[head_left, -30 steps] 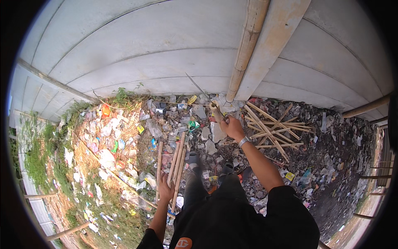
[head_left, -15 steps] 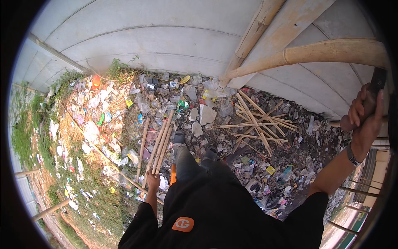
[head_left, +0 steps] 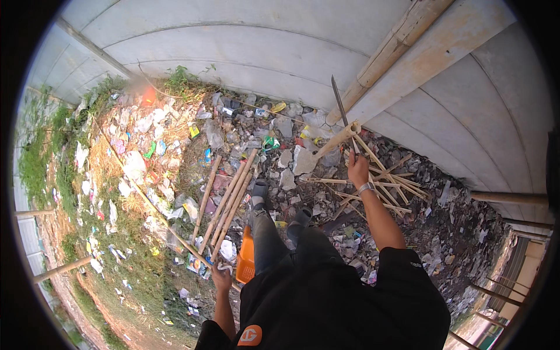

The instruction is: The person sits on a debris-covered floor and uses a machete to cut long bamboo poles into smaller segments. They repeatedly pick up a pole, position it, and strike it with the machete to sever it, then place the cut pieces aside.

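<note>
My right hand (head_left: 358,170) is closed round the grip of a machete (head_left: 338,100), whose long, thin blade points up and away toward the wall. The blade lies across the open near end of a bamboo pole (head_left: 335,142), which stands tilted toward me from the rubble; whether it has cut in I cannot tell. Low on the left, my left hand (head_left: 221,279) hangs with loosely bent fingers and seems to hold nothing. It appears over a long thin bamboo pole (head_left: 149,205) and a white scrap; contact is unclear.
Split bamboo strips (head_left: 388,181) lie crossed in a pile on the right. Several bamboo lengths (head_left: 228,201) lie side by side left of my feet, near an orange perforated plastic object (head_left: 246,256). Rubbish and broken concrete (head_left: 304,160) cover the ground below a pale panel wall (head_left: 245,49).
My right hand has swung from the far right, high up, down to the middle with the machete. The bamboo's near end has dropped with it. My left hand has drawn slightly nearer.
</note>
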### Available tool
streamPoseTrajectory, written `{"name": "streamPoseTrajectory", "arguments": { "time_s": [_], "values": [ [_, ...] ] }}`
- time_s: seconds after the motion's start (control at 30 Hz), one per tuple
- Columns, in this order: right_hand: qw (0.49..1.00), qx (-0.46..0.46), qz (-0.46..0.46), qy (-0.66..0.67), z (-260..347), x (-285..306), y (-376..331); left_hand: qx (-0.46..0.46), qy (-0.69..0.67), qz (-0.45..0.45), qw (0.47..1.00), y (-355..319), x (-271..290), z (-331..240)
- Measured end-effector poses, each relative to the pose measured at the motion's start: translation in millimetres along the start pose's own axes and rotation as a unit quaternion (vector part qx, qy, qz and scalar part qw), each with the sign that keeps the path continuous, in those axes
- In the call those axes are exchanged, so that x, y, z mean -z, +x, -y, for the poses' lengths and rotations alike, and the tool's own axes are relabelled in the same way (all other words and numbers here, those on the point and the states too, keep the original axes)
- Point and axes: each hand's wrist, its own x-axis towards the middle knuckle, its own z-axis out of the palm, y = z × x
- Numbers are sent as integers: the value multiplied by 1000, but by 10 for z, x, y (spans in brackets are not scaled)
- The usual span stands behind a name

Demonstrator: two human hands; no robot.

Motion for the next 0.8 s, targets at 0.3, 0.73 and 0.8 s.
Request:
{"name": "streamPoseTrajectory", "arguments": {
  "time_s": [0.3,0.73,0.8],
  "values": [
    [986,-19,42,158,41,74,-314,90,81,-23,992,-479,11,629],
    [900,5,-27,435,458,1990,-909,-125,-2,59,990,1018,-394,-319],
    [901,70,-30,428,823,2903,-1103,-118,-36,74,990,1244,-456,-492]
  ]
}}
